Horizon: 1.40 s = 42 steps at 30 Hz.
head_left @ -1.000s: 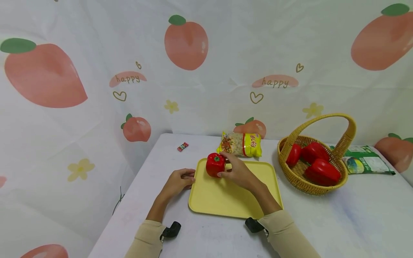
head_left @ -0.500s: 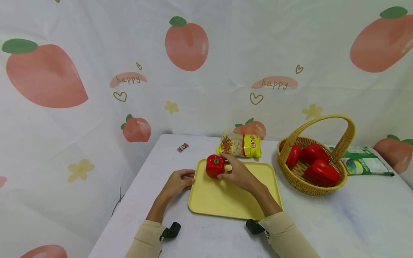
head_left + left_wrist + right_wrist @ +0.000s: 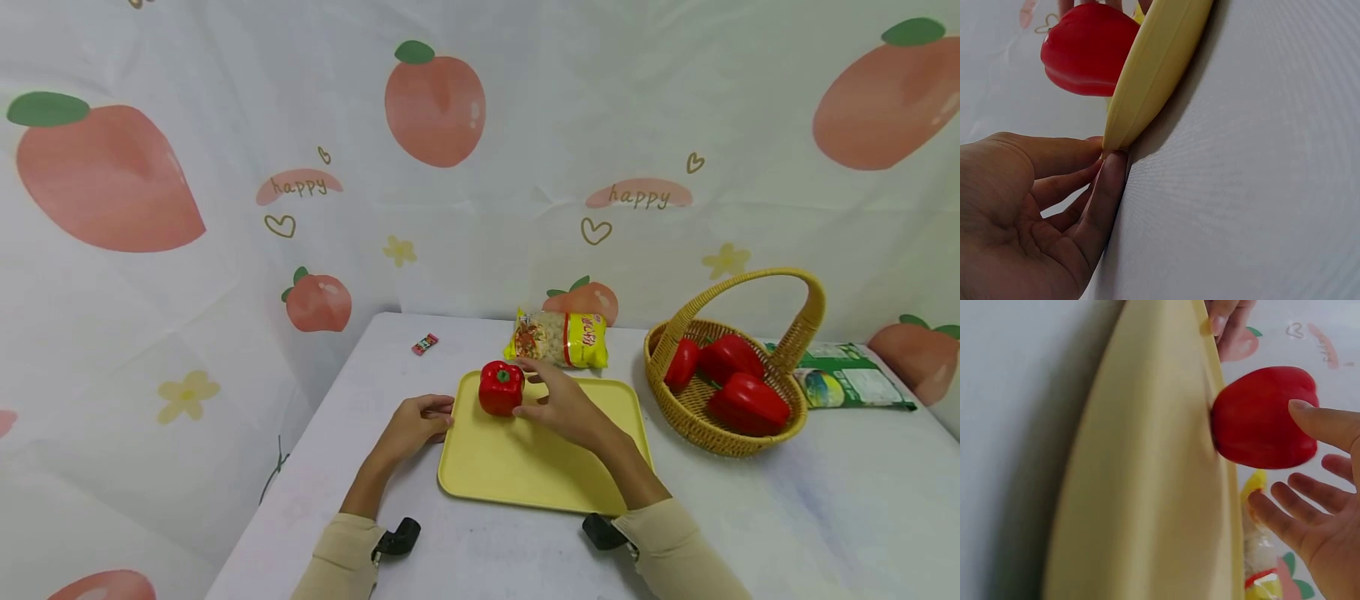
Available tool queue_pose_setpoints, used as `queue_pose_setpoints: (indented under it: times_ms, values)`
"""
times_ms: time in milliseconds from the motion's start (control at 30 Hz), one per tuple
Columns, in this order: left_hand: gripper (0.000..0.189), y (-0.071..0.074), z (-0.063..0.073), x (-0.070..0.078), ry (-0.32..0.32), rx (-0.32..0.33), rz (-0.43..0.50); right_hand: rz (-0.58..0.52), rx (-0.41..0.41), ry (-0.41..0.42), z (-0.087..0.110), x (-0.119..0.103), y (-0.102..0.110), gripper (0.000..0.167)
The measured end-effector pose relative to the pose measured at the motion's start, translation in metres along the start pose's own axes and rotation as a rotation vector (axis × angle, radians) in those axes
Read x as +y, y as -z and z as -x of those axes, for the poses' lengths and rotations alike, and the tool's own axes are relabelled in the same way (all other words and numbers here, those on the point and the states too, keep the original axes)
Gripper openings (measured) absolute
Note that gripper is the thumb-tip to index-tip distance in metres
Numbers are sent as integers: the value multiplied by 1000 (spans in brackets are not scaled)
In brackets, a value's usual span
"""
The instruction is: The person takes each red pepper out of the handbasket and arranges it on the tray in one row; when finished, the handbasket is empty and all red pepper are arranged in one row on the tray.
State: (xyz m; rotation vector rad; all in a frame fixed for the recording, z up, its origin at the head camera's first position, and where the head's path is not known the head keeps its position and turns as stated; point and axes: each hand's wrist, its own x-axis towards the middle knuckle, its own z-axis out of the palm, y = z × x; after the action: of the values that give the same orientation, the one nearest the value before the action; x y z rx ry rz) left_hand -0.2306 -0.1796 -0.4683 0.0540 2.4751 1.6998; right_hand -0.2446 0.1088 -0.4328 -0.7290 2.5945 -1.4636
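Observation:
A red bell pepper point(image 3: 502, 388) with a green stem stands upright on the far left part of a yellow tray point(image 3: 525, 467). Beside it, my right hand point(image 3: 562, 407) is spread; in the right wrist view the fingers point(image 3: 1294, 512) are apart from the pepper point(image 3: 1266, 419), and the thumb overlaps its side, so contact there is unclear. My left hand point(image 3: 411, 427) pinches the tray's left rim, thumb on one side and fingers on the other, as the left wrist view shows at the tray edge point(image 3: 1147, 69).
Right of the tray stands a wicker basket point(image 3: 701, 427) with a tall handle, holding several red peppers point(image 3: 750, 404). A green package point(image 3: 855, 379) lies behind it. Behind the tray is a yellow food bag point(image 3: 562, 339). One small red packet point(image 3: 424, 344) lies at back left.
My right hand has loosened from the pepper and shifted slightly right, its fingers now apart from it. The pepper stays on the tray. My left hand keeps its place.

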Motion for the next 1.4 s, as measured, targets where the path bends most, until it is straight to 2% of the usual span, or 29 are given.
queue_pose_setpoints:
  times_ms: [200,367,567,1000,1133,1400]
  values:
    - [37,0,1,0,-2,-5,-5,41,28,50,15,-7,19,77]
    - [38,2,2,-2,-4,-8,-5,116,80,102,31,-10,36,76]
    - [38,2,2,-3,-8,-8,-10,247,158,188,54,-10,58,70]
    - [37,1,-1,-2,4,-1,-16,522,299,307,111,1,104,68]
    - [38,2,-1,-2,3,-8,-5,514,338,309,124,8,116,70]
    - [38,2,-2,-2,-2,-14,8,502,405,262,143,21,137,73]
